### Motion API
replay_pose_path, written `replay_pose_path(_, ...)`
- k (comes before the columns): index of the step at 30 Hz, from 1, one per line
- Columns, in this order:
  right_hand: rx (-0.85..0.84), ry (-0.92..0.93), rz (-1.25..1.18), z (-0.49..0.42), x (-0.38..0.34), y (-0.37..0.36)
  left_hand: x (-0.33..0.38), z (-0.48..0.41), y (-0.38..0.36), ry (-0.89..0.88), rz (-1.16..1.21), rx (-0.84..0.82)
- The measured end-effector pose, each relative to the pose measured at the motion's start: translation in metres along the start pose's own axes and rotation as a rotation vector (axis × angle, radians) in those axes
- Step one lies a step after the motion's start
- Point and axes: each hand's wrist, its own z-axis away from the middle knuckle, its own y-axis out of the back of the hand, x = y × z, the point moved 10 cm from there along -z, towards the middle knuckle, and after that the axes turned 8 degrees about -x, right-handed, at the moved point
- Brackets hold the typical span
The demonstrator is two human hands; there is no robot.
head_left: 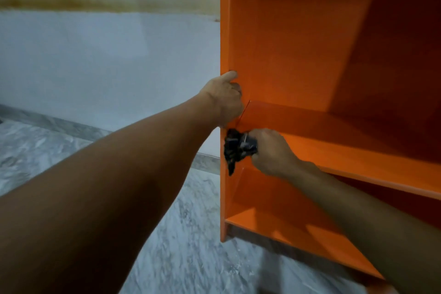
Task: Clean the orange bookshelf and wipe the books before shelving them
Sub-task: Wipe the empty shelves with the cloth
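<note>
Head view, the only one there is: the person stands close to the orange bookshelf (298,50), which fills the right of the picture against a pale wall (107,55) and stands on a grey marbled floor (179,234). The left hand (223,98) grips the front edge of the left side panel (224,31), fingers curled round into the compartment and one digit pointing up along the edge. The right hand (272,153) is bunched tight round a dark cloth (235,148), which it presses into the corner where the middle shelf board (358,160) meets that side panel; a tail of the cloth hangs below the board's front edge.

To my eye the step in hand is wiping that front corner. Done well, it means bracing the unit with the left hand so it cannot rock, working the cloth right into the joint where dust gathers, then drawing it along the board's lip and top in overlapping strokes. The loose tail would be better folded in, so that a flat pad meets the wood.

The bookshelf itself is smooth, glossy and bright orange, darker in its shadowed depths. Its visible compartments hold nothing. No books show anywhere, so I judge the shelving to be some way off.
</note>
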Motion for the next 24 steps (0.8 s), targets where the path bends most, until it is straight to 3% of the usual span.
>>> replay_pose_path(4, -0.272, 0.236, 0.092, 0.052, -0.046, -0.028, 0.0, 0.003, 0.004, 0.01, -0.012, 0.008)
replay_pose_path(7, 0.028, 0.154, 0.01, 0.047, -0.036, 0.021, 0.0, 0.003, 0.004, 0.02, 0.005, 0.021)
replay_pose_path(9, 0.268, 0.091, 0.085, 0.039, -0.026, 0.057, -0.003, 0.005, 0.005, 0.033, 0.021, 0.024)
replay_pose_path(10, 0.306, 0.102, 0.13, 0.036, -0.026, 0.061, -0.003, 0.006, 0.005, 0.04, 0.023, 0.022)
replay_pose_path(11, 0.255, 0.146, 0.236, 0.032, -0.03, 0.05, -0.003, 0.007, 0.007, 0.045, 0.021, 0.024)
replay_pose_path(13, -0.008, 0.231, 0.519, 0.027, -0.031, -0.005, -0.002, 0.007, 0.006, 0.063, -0.005, 0.016)
replay_pose_path(15, -0.165, 0.174, 0.644, 0.028, -0.017, -0.038, 0.0, 0.006, 0.004, 0.095, -0.02, 0.003)
replay_pose_path(24, 0.038, 0.21, 0.657, 0.033, -0.012, -0.031, 0.042, -0.001, -0.012, 0.047, 0.058, -0.112)
